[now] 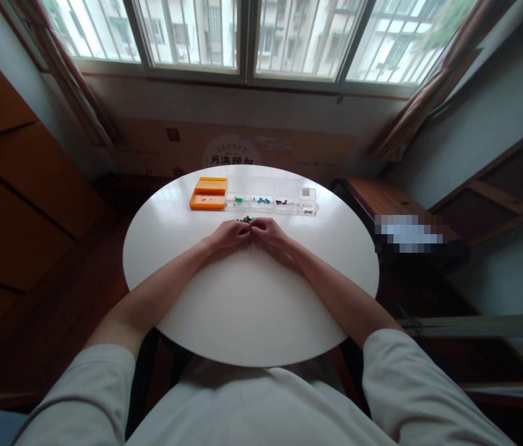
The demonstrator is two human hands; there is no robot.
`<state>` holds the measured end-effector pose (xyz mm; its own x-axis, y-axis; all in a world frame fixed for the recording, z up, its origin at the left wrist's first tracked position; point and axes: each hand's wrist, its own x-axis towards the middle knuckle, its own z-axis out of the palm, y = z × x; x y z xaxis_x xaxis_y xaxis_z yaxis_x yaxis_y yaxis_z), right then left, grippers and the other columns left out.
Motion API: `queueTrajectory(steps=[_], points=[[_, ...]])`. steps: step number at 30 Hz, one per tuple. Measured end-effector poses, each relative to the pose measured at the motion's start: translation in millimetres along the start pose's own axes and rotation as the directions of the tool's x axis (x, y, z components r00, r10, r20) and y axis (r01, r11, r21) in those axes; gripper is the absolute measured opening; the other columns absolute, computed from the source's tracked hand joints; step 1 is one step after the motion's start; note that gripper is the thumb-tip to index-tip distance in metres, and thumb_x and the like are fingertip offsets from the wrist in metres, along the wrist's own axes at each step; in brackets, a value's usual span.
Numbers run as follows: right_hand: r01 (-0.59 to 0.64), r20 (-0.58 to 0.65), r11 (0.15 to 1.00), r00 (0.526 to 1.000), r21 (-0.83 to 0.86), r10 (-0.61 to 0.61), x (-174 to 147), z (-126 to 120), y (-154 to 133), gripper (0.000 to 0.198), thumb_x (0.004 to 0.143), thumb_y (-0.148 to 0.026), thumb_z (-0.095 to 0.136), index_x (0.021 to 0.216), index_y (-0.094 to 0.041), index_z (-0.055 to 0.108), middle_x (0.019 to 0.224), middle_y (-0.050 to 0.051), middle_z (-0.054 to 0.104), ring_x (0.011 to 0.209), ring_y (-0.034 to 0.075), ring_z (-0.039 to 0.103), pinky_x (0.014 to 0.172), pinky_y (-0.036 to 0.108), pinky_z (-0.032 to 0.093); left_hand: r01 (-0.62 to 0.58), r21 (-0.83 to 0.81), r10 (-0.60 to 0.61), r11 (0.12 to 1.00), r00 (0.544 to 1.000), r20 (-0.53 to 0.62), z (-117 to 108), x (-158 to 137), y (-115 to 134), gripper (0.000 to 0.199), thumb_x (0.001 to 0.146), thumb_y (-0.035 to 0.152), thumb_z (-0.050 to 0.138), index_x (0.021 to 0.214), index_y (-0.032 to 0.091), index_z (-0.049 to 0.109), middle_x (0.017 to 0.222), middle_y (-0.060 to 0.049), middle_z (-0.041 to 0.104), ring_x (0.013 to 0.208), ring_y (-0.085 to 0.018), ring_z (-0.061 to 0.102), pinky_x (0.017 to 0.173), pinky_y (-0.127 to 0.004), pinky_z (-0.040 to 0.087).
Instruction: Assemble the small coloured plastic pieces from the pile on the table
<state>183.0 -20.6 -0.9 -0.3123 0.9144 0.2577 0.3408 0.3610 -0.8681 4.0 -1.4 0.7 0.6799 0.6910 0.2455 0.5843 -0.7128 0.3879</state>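
Observation:
My left hand (232,234) and my right hand (268,231) meet at the middle of the white table (252,297), fingers curled and fingertips pinched close together. Whatever sits between the fingertips is too small or hidden to name. Just beyond them lies a small pile of mixed tiny pieces (246,219), green and dark, partly covered by my fingers. Behind the pile stands a row of clear open compartments, holding green pieces (238,200), blue pieces (263,201), dark brown pieces (281,202) and whitish pieces (308,211). An orange open box (200,207) at the row's left holds a few orange bits.
The table is oval, with its far edge near a printed panel (298,142) below the window. To the right is a wooden desk (363,195) with a blurred-out item on it. Wooden cabinets (10,204) line the left side.

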Motion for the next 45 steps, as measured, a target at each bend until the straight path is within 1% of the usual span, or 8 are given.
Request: queueTrajectory(steps=[10,13,16,22,26,31,36,45], points=[[0.006,-0.014,1.0,1.0,-0.022,-0.006,2.1,0.4,5.6,0.018,0.069,-0.019,0.052,0.078,-0.012,0.067,0.067,0.001,0.064,0.063,0.011,0.056,0.06,0.022,0.044,-0.022,0.019,0.022,1.0,1.0,0.002,-0.7,-0.2,0.3,0.039,0.087,0.044,0.041,0.083,0.018,0.069,0.071,-0.003,0.067,0.061,-0.012,0.054,0.055,-0.021,0.029],[0.008,-0.004,1.0,1.0,0.001,-0.008,2.5,1.1,7.1,0.019,0.07,-0.019,0.051,0.078,-0.012,0.066,0.065,0.001,0.064,0.061,0.011,0.056,0.06,0.023,0.044,-0.015,0.025,0.015,1.0,1.0,-0.008,0.5,-0.1,-1.0,0.037,0.086,0.044,0.042,0.083,0.018,0.069,0.071,-0.002,0.067,0.06,-0.011,0.054,0.055,-0.021,0.029],[0.019,-0.008,1.0,1.0,-0.009,-0.019,2.3,1.5,8.2,0.018,0.07,-0.019,0.053,0.079,-0.012,0.067,0.068,0.002,0.065,0.064,0.012,0.056,0.062,0.023,0.044,-0.007,0.03,0.007,1.0,1.0,-0.018,1.9,-0.2,-2.1,0.039,0.086,0.044,0.043,0.08,0.016,0.069,0.068,-0.003,0.066,0.059,-0.011,0.052,0.054,-0.021,0.028],[0.034,0.004,0.999,0.999,0.007,-0.034,3.3,2.0,12.2,0.018,0.071,-0.019,0.054,0.08,-0.011,0.067,0.07,0.002,0.064,0.068,0.013,0.057,0.065,0.024,0.046,-0.008,-0.003,0.008,1.0,0.999,-0.036,3.6,-0.6,-3.4,0.037,0.084,0.041,0.045,0.083,0.014,0.07,0.068,-0.003,0.066,0.059,-0.01,0.05,0.056,-0.021,0.027],[0.035,-0.001,0.999,0.999,0.01,-0.035,4.0,3.1,15.6,0.017,0.072,-0.02,0.054,0.079,-0.012,0.067,0.067,0.001,0.063,0.066,0.012,0.056,0.064,0.024,0.046,-0.021,0.003,0.021,1.0,0.999,-0.036,3.9,-0.9,-2.9,0.038,0.085,0.041,0.045,0.082,0.013,0.07,0.066,-0.002,0.064,0.059,-0.01,0.049,0.055,-0.021,0.026],[0.03,-0.005,1.0,1.0,0.01,-0.03,4.5,3.3,18.1,0.019,0.072,-0.021,0.053,0.081,-0.012,0.067,0.069,0.002,0.064,0.066,0.013,0.057,0.063,0.024,0.046,-0.021,0.01,0.021,1.0,0.999,-0.03,3.4,-0.8,-2.0,0.038,0.085,0.043,0.045,0.079,0.013,0.069,0.067,-0.002,0.064,0.059,-0.01,0.05,0.055,-0.022,0.026],[0.022,-0.002,1.0,1.0,0.006,-0.022,3.3,2.6,14.3,0.019,0.071,-0.021,0.053,0.081,-0.012,0.067,0.072,0.003,0.065,0.066,0.013,0.057,0.064,0.025,0.046,-0.032,-0.005,0.032,0.999,0.999,-0.04,2.6,-1.0,-1.2,0.038,0.086,0.042,0.044,0.077,0.014,0.068,0.068,-0.003,0.066,0.057,-0.01,0.049,0.054,-0.022,0.026],[0.022,0.012,0.999,1.0,0.037,-0.023,3.5,2.8,12.4,0.018,0.069,-0.02,0.052,0.077,-0.012,0.065,0.067,0.002,0.063,0.061,0.011,0.054,0.058,0.023,0.043,-0.049,-0.04,0.047,0.998,0.998,-0.041,0.9,-1.6,-0.2,0.037,0.086,0.041,0.045,0.075,0.015,0.067,0.067,-0.002,0.065,0.057,-0.009,0.048,0.055,-0.022,0.027]])
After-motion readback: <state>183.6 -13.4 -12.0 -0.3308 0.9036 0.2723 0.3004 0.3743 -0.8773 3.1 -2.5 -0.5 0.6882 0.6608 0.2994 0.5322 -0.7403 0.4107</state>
